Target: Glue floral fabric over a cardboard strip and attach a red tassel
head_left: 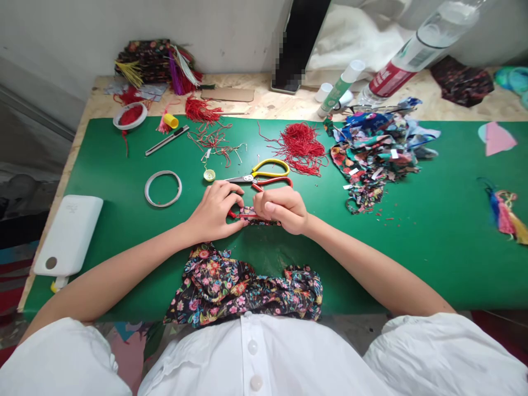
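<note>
My left hand (214, 212) and my right hand (282, 209) meet over the green mat (124, 220), both pinching a small floral fabric piece (251, 212) with red thread at its left end. Yellow-and-red handled scissors (264, 173) lie just beyond my fingers. A black floral cloth (243, 289) is bunched at the mat's near edge, in front of my white shirt. Loose red threads (301, 146) lie farther back.
A pile of colourful fabric scraps (375, 151) sits to the right, a tape ring (163, 188) and a white power bank (68, 236) to the left. Tassels, a thread-filled lid (130, 116), a utility knife (167, 140), a glue stick (340, 88) and a plastic bottle (412, 49) line the back.
</note>
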### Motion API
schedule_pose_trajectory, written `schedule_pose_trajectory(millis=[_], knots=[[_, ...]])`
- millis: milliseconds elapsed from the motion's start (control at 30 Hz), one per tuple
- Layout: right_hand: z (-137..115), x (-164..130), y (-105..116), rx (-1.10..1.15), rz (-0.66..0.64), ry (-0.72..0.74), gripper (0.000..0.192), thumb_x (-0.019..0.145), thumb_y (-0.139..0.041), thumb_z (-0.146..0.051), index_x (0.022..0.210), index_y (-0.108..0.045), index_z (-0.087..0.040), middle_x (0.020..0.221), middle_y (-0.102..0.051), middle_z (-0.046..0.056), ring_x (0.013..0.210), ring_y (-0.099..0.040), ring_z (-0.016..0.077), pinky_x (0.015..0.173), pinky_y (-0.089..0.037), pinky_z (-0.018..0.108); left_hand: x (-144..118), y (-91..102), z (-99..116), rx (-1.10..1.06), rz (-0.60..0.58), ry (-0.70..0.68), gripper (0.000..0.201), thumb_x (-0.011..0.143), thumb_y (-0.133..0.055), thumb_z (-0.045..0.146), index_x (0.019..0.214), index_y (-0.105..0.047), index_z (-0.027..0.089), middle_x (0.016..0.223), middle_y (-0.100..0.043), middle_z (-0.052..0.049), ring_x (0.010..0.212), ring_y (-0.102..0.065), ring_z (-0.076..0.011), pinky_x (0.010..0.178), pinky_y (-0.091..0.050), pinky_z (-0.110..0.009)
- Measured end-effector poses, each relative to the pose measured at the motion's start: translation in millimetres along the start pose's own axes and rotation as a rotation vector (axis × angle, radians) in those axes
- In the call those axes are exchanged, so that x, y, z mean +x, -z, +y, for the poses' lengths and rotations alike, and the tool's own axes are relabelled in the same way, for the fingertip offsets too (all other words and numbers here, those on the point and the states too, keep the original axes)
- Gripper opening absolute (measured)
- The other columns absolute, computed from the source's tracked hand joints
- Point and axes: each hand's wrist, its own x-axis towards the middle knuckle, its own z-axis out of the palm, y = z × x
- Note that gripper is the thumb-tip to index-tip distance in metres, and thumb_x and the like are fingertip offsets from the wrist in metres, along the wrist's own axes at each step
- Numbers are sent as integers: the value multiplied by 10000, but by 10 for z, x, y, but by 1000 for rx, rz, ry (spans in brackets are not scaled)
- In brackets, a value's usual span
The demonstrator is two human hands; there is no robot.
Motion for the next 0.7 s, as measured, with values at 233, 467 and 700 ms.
schedule_pose_trajectory(millis=[233,467,700], knots=[[-20,39,50,267,150,-38,415,947,-548,-291,563,-445,-173,508,-420,-32,450,-383,85,476,-329,232,2,0,1,-11,-2,1,251,810,-686,385,948,-586,201,1222,-613,-87,1228,-461,-290,1006,-387,-448],[-226,-43,345,503,151,-58,447,945,-514,-376,551,-463,-172,461,-354,-44,389,-306,74,423,-296,222,11,16,12,-27,-14,10,260,800,-698,380,947,-575,204,1219,-608,-93,1223,-464,-289,1031,-377,-467],[-177,-134,316,396,23,-126,460,941,-549,-293,508,-476,-156,417,-385,-29,377,-339,76,418,-282,225,6,19,9,-18,-9,3,260,806,-692,383,949,-579,197,1223,-608,-93,1219,-468,-290,1023,-380,-460]])
